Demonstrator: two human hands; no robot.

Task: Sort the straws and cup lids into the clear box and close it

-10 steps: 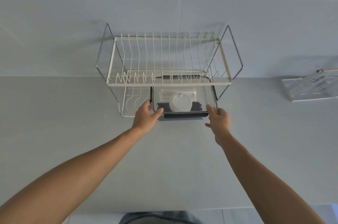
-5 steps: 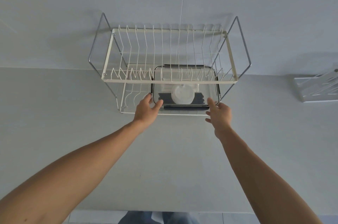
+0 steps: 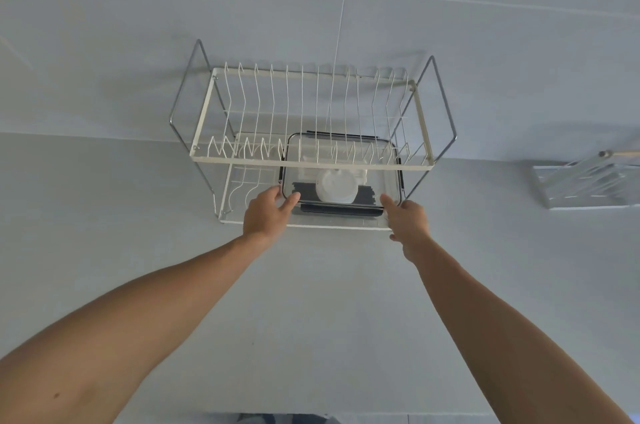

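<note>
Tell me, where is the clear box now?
In the head view, the clear box sits on the lower shelf of the dish rack, right of centre, between both hands.

No readable text, labels, numbers anywhere (surfaces all plain).
</note>
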